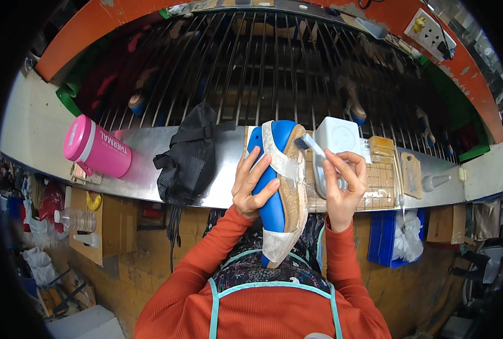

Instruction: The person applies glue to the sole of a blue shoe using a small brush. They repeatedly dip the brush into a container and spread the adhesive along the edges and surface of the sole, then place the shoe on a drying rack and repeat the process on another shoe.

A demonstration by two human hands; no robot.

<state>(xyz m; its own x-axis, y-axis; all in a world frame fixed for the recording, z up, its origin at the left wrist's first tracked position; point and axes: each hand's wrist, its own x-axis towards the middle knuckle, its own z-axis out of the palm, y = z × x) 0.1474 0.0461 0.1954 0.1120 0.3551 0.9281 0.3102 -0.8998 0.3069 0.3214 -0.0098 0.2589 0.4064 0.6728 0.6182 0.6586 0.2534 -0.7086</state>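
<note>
Orange sleeves (195,282) come up from the bottom edge, over an apron with teal trim (274,285). Far out to the left of the hands, a pink thermal bottle (96,147) lies on its side on the metal bench (144,181). Closer in, just left of the left hand, slumps a black mesh bag (188,155). Left hand (253,183) now: fingers curled round a blue sandal (277,186), gripping it firmly, cork footbed turned right, pale straps across it. Right hand (343,186) is pinched shut on a brush (313,146), bristle end touching the sandal's top edge. Just beyond that hand sits a white box (337,135); to its right, a wooden board (382,181) and a blue bin (382,237) below the bench.
</note>
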